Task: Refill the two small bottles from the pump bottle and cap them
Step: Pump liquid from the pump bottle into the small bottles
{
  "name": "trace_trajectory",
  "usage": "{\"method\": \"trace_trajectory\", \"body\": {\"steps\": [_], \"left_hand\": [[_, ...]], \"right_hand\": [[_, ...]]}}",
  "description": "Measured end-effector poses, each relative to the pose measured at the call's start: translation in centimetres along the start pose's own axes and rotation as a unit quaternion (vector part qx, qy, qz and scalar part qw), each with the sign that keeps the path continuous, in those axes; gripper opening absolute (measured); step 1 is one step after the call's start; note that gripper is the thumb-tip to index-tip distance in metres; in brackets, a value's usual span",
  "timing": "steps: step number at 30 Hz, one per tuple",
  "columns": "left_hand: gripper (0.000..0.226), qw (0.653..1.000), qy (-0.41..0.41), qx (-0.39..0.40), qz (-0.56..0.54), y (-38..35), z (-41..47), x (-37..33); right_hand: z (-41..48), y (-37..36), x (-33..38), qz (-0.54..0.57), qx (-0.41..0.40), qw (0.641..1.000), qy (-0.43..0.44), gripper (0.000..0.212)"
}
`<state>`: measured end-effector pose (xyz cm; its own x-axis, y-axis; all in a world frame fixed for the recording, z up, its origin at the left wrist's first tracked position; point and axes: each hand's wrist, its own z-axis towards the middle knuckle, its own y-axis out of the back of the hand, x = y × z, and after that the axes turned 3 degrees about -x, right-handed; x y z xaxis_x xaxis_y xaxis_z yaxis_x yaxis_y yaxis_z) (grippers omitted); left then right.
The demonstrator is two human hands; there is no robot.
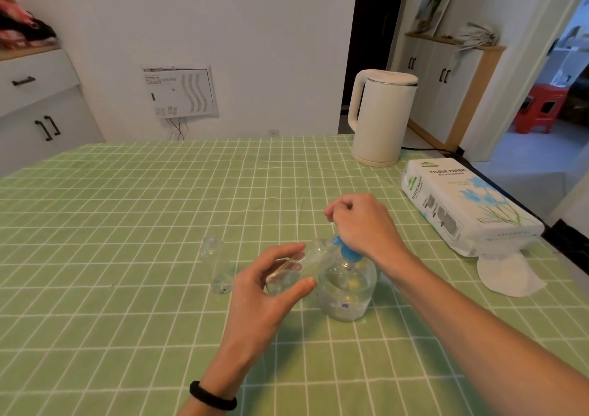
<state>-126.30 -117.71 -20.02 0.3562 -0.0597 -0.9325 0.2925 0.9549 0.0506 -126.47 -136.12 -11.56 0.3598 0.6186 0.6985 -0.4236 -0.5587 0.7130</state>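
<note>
A clear pump bottle (347, 288) with a blue pump head stands on the green checked tablecloth (127, 224). My right hand (363, 224) rests on top of the pump head, fingers curled over it. My left hand (264, 291) grips a small clear bottle (299, 266), tilted with its open mouth against the blue spout. A second small clear bottle (216, 266) stands upright and uncapped just left of my left hand. I see no caps.
A white electric kettle (379, 116) stands at the back right of the table. A pack of tissue paper (462, 205) lies at the right edge, with a loose white tissue (506, 275) in front of it.
</note>
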Motion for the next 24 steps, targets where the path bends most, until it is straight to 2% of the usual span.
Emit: {"method": "trace_trajectory", "body": {"steps": [11,24], "left_hand": [[0.047,1.0,-0.004,-0.003,0.013,0.46,0.17,-0.41],[0.048,0.999,-0.015,0.009,0.045,0.12,-0.23,0.34]], "right_hand": [[0.5,0.56,0.67,-0.006,-0.004,1.0,0.013,0.029],[-0.34,-0.02,0.1,0.008,-0.014,1.0,0.009,0.035]]}}
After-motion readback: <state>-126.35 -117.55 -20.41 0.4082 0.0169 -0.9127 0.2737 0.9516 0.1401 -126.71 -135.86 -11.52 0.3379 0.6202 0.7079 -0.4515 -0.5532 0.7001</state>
